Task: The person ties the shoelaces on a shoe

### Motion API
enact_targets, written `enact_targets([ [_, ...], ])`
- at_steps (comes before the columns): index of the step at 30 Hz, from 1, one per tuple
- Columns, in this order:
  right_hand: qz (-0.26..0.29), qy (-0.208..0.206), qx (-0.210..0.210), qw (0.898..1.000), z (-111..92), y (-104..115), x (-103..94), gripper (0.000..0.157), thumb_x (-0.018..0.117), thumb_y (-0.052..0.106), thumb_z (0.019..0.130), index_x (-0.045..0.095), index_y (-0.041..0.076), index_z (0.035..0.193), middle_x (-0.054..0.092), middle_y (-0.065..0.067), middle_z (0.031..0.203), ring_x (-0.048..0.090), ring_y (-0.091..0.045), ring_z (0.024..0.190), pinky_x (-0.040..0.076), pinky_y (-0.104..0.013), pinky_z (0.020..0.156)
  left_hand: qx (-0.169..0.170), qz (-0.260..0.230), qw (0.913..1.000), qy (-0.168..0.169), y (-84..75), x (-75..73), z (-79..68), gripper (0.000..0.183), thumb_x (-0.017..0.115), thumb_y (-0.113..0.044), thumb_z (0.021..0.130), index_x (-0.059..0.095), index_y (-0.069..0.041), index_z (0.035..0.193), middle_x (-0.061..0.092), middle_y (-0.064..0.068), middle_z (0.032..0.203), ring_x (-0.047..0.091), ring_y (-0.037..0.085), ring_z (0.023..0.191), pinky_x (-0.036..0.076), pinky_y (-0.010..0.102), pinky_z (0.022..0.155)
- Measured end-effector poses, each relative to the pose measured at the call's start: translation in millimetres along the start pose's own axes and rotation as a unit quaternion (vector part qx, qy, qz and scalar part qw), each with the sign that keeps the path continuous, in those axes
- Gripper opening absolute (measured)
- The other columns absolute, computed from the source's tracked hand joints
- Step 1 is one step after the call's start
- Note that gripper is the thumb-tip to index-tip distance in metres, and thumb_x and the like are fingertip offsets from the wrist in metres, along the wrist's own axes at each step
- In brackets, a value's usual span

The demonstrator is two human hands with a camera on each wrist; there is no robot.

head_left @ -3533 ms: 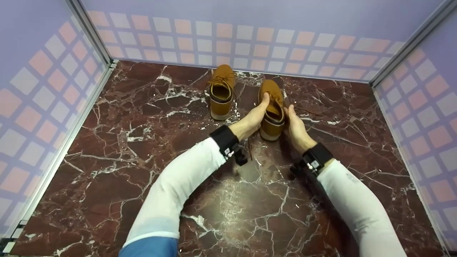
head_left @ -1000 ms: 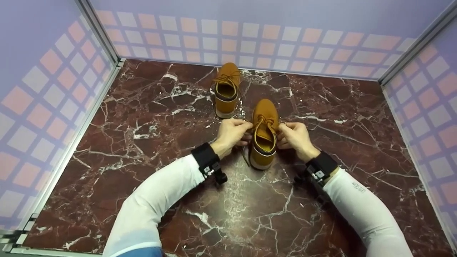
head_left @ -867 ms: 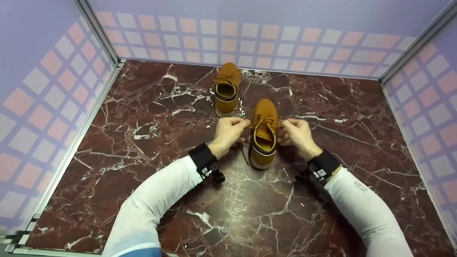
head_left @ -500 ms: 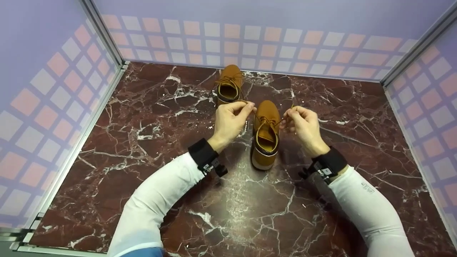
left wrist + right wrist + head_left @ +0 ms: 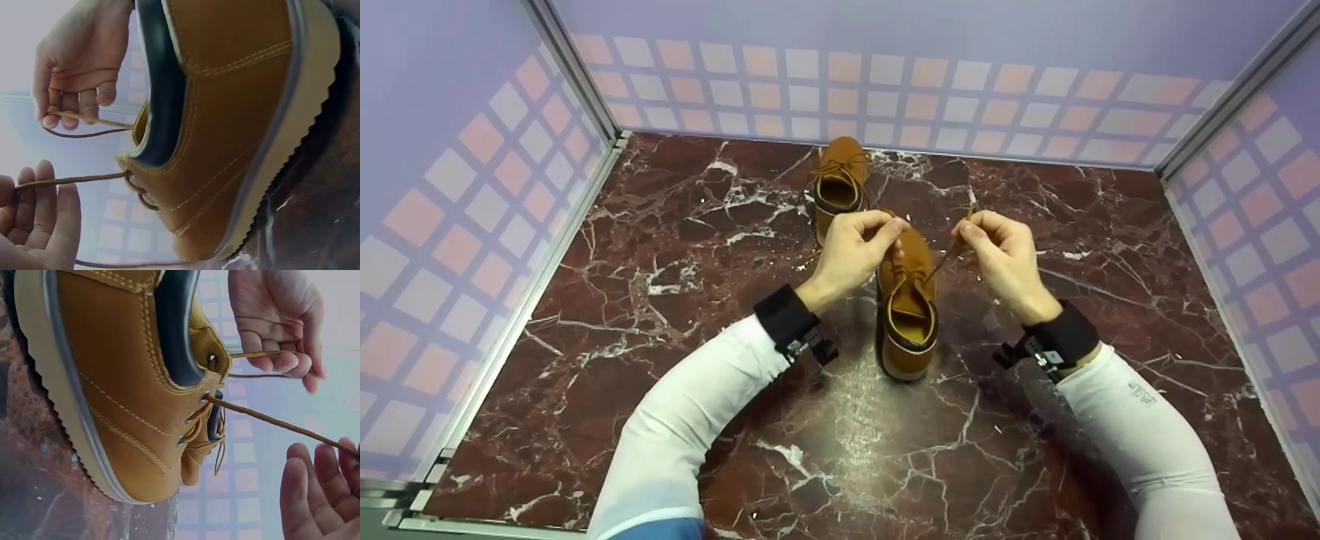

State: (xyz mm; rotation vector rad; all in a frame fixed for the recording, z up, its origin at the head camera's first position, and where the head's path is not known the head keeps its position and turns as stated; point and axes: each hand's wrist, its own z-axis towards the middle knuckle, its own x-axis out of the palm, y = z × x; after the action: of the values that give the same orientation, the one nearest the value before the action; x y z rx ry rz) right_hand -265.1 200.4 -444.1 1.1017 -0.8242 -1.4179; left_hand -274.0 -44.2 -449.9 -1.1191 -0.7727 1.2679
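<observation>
A tan lace-up shoe [image 5: 906, 358] stands on the floor, toe pointing away from me. My left hand [image 5: 855, 244] pinches one end of its lace above the shoe's left side. On the right, my right hand [image 5: 1003, 255] pinches the other lace end, and that lace [image 5: 275, 422] runs taut from the top eyelet in the right wrist view. The left lace [image 5: 73, 180] is also stretched in the left wrist view. The left hand covers part of the toe in the head view. Behind and left stands the matching shoe [image 5: 844, 150], its lace tied in a bow.
Dark red marbled flooring [image 5: 660, 397] with white veins lies all round the shoes. Purple panels with pink and white squares form a back wall [image 5: 780, 82], a left wall [image 5: 465, 187] and a right wall [image 5: 1252, 225]. Metal framing [image 5: 577, 75] joins them at the corners.
My hands have gone from gripping the shoe's sides to pinching its lace ends. Both have lifted, drawing the laces up. The shoe has shifted towards me.
</observation>
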Motion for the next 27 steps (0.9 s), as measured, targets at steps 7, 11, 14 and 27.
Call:
enact_targets([
  [7,0.001,0.026,-0.046,0.999,9.8,16.6,2.0,0.022,0.061,0.0,0.111,0.074,-0.011,0.097,0.08,0.0,0.087,0.074,-0.009,0.074,0.064,-0.023,0.069,0.008,0.041,0.9976,0.055,-10.1,4.2,14.0,0.021,0.072,-0.019,0.112,0.086,-0.005,0.105,0.078,0.015,0.081,0.07,0.009,0.066,0.054,0.021,0.058],
  [11,-0.008,0.039,-0.059,0.997,15.5,26.3,5.2,0.021,0.062,0.001,0.111,0.075,-0.01,0.099,0.081,0.005,0.09,0.073,-0.007,0.076,0.064,-0.022,0.071,0.013,0.075,0.9939,0.079,-17.4,5.0,20.9,0.025,0.07,-0.021,0.113,0.085,-0.012,0.096,0.075,0.002,0.072,0.067,0.01,0.063,0.044,0.02,0.052],
  [14,-0.024,0.046,-0.076,0.996,17.8,31.4,7.5,0.021,0.064,0.002,0.111,0.077,-0.01,0.099,0.08,0.004,0.09,0.071,-0.006,0.074,0.061,-0.021,0.067,0.02,0.113,0.9887,0.096,-21.0,5.5,25.6,0.028,0.069,-0.02,0.113,0.083,-0.013,0.09,0.069,-0.004,0.068,0.062,0.009,0.06,0.04,0.02,0.051],
  [27,-0.076,0.065,-0.188,0.977,40.6,44.2,13.7,0.017,0.069,-0.003,0.104,0.08,-0.006,0.092,0.08,-0.021,0.096,0.069,-0.009,0.087,0.053,-0.022,0.081,0.006,0.098,0.978,0.184,-28.0,11.3,32.0,0.031,0.062,-0.009,0.107,0.073,-0.005,0.078,0.059,-0.005,0.059,0.05,0.005,0.053,0.038,0.02,0.052],
])
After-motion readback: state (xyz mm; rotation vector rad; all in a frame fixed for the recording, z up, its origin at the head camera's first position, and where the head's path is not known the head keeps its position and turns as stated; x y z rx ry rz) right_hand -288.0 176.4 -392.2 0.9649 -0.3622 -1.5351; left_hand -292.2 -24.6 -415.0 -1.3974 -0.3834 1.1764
